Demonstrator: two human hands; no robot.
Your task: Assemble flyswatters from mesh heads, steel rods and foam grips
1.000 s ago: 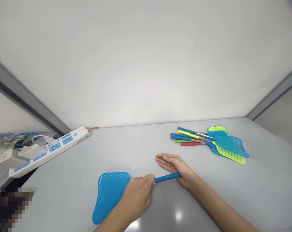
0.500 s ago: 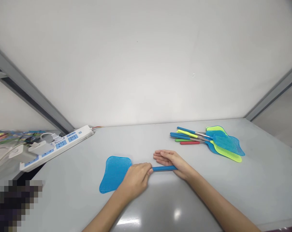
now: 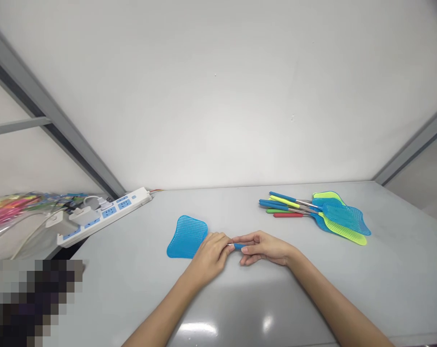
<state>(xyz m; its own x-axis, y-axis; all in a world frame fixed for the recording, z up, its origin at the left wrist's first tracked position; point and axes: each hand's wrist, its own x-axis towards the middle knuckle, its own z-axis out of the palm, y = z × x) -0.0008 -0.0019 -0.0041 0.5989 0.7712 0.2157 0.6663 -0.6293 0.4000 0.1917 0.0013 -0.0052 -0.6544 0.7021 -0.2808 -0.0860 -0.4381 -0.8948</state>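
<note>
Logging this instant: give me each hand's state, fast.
Left hand: closed, holding the blue plastic mesh flyswatter.
Right hand: loosely curled around its blue cylindrical handle; whether it grips cannot be told.

Power strip point(image 3: 105, 218): hard white plastic, smooth. Blue fly swatter point(image 3: 185, 238), right of the power strip: perforated plastic head, semi-matt; visible bit of shaft, bright metal; handle point(image 3: 239, 246), smooth with a dull finish. Swatter pile point(image 3: 345, 217), farther right of the power strip: mesh-like plastic heads, shiny metal shafts, smooth coloured grips. Desk point(image 3: 262, 299), under the power strip: smooth, glossy, mirroring light. Wall point(image 3: 218, 120), behind the power strip: matt, slightly marked. Wrapping point(image 3: 14, 212), left of the power strip: clear, glossy, crinkled film.
</note>
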